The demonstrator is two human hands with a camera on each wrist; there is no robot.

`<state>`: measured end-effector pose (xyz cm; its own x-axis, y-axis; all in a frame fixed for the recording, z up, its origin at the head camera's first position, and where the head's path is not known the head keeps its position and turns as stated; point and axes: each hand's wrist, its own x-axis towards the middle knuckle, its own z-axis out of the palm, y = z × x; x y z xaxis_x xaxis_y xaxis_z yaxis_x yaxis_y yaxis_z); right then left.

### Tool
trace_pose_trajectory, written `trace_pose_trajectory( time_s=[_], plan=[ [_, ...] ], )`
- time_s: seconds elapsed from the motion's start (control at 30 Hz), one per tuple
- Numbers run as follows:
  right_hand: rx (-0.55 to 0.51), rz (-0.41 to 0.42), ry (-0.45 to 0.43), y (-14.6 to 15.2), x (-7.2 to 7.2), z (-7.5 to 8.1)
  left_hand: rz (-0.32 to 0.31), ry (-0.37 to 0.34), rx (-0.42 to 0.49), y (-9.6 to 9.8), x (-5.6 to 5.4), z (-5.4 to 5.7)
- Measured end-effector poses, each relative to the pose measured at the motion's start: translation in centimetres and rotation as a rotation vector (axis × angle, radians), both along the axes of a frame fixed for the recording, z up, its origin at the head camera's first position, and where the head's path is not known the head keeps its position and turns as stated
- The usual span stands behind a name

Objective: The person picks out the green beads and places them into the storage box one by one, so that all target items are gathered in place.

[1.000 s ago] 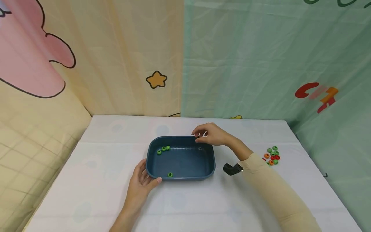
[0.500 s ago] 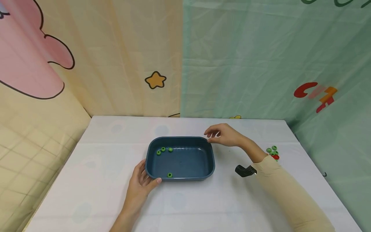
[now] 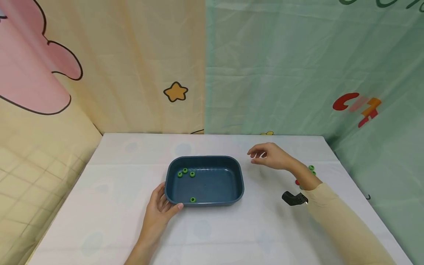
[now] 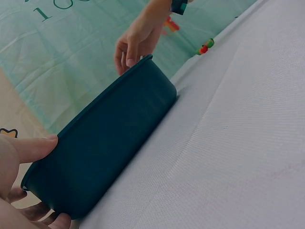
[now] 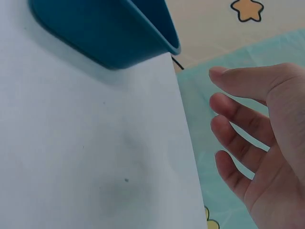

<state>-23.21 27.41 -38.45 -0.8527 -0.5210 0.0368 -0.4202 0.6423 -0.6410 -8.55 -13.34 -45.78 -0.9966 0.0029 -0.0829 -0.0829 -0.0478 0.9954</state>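
A pale-yellow fabric backdrop (image 3: 132, 66) covers the left part of the background, printed with a large pink cartoon shape (image 3: 33, 66) at the far left. In front of it, a white cloth-covered worktop (image 3: 109, 206) runs across the scene. On its left half, the person's left hand (image 3: 157, 211) grips the near left corner of a dark-blue, rectangular plastic tray (image 3: 215, 187) with rounded corners; the thumb lies on the rim and the fingers curl under the side. The tray sits on the worktop near the middle. Inside it, three small round green beads (image 3: 185, 170) lie near one another toward the far left corner, and a single green bead (image 3: 193, 200) lies by the near wall. Right of the tray and apart from it, the right hand (image 3: 273, 156) is raised above the worktop, fingers loosely bent and spread, holding nothing. A black device (image 3: 294, 198) projects by the cuff of a beige sleeve (image 3: 347, 228). Farther right, green loose beads (image 3: 311, 168) and a red bead (image 3: 297, 182) show around the forearm, which partly hides the group. A pale-green fabric backdrop (image 3: 291, 66) hangs behind.
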Motion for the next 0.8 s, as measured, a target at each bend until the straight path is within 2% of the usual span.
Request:
trace_pose_trajectory(
  time_s=[0.3, 0.53, 0.8],
  plan=[
    [0.027, -0.076, -0.021, 2.9, 1.4, -0.3, 0.002, -0.003, 0.012, 0.0, -0.1, -0.1],
    [0.031, -0.106, -0.016, 5.2, 2.8, -0.5, -0.004, 0.004, 0.018, 0.1, 0.0, -0.2],
    [0.042, -0.186, -0.035, 7.7, 4.5, -0.6, -0.003, -0.008, 0.01, 0.0, 0.0, -0.1]
  ],
)
